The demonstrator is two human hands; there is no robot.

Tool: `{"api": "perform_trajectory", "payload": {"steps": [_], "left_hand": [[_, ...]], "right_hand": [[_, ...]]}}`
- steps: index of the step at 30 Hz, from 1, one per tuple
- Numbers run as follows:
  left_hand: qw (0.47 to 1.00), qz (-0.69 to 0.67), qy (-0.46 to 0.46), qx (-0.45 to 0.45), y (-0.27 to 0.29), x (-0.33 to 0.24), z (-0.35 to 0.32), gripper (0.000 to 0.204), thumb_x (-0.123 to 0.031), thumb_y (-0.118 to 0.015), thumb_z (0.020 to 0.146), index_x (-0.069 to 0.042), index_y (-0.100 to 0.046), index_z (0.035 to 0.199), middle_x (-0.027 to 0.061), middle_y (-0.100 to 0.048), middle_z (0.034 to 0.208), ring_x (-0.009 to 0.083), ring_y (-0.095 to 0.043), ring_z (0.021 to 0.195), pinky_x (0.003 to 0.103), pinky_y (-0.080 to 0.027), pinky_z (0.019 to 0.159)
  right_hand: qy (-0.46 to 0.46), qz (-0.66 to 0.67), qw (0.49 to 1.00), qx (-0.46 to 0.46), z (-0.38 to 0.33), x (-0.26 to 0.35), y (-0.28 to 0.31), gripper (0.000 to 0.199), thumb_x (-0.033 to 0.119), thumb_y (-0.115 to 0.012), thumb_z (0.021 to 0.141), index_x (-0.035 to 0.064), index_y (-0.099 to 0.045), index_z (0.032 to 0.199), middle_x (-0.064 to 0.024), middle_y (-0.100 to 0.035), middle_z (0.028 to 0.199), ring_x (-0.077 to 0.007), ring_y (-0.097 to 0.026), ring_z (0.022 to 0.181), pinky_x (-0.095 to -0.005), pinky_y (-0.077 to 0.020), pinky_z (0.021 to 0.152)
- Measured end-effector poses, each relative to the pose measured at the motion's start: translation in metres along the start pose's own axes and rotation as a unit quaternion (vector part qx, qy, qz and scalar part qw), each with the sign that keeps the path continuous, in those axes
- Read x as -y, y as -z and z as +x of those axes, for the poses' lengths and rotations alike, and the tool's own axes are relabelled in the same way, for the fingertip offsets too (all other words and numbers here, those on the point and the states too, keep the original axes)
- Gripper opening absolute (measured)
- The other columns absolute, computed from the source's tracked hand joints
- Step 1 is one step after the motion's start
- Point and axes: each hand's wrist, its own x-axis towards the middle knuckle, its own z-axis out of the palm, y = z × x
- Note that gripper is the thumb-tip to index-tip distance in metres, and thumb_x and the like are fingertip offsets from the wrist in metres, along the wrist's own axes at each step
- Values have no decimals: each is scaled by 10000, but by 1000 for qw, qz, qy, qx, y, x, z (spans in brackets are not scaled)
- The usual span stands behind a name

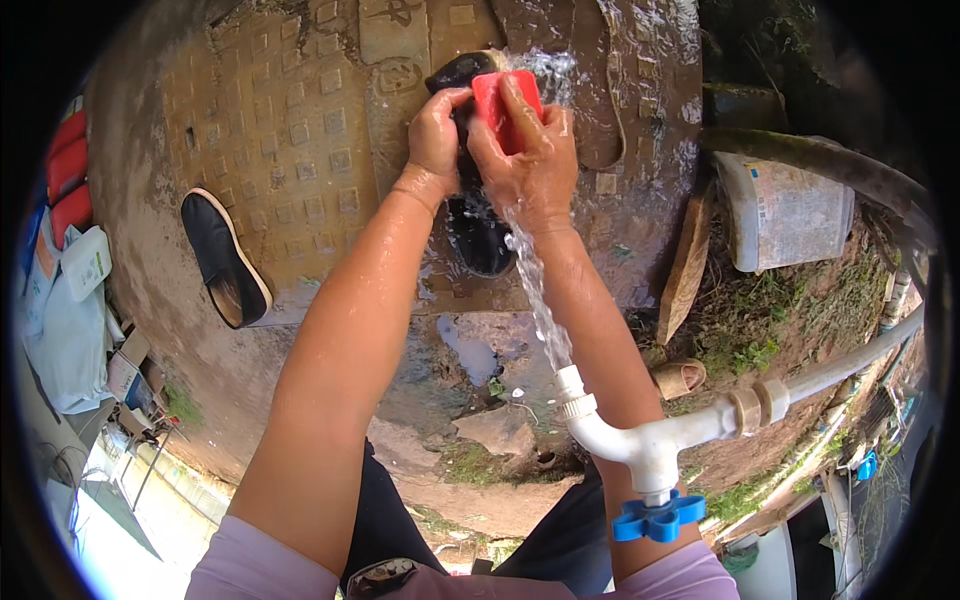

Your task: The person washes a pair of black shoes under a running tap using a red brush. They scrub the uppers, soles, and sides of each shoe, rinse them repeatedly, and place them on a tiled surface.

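Observation:
My left hand [435, 145] is closed on a wet black shoe [462, 72], its fingers partly hidden. My right hand [532, 170] grips a red block-shaped scrubber [490, 98] against the shoe; its underside is out of sight. Black material [480, 238] also shows below my hands, and I cannot tell whether it belongs to the same shoe. Water [540, 310] streams from a white tap [640, 445] with a blue handle and runs beside my right wrist. Another black shoe [222, 258] with a pale sole lies on its side at the left.
Wet, patterned slabs [310, 150] lie beneath my hands. To the right are a wooden piece [688, 265], a dirty white plastic container [795, 210] and a dark hose [830, 160]. The tap's pipe [850, 355] crosses the lower right. Bags and boxes [70, 320] crowd the left edge.

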Motion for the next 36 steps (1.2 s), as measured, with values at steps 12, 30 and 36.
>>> {"api": "perform_trajectory", "payload": {"steps": [12,30,36], "left_hand": [[995,87,-29,-27,-28,6,-15,277,-307,-634,890,-41,-660,818,-14,-542,685,95,-513,573,261,-430,536],[653,721,-203,114,20,-41,-33,461,-427,-610,929,27,-551,876,269,-629,868,446,-600,841,480,-476,742],[935,341,3,97,26,-16,-69,399,-401,-668,929,-12,-579,946,3,-539,789,98,-565,776,290,-549,605]], "right_hand": [[-3,-64,997,45,-55,-36,13,614,241,-780,776,241,-576,1356,-149,-535,1031,-359,-565,944,-450,-503,749],[-88,-37,995,16,-101,-41,20,557,275,-738,817,119,-604,1335,-189,-544,1053,-345,-584,958,-414,-507,815],[-140,-164,975,-62,-26,-29,8,556,348,-714,840,111,-603,1331,-215,-541,1038,-387,-580,957,-455,-507,797]]}}
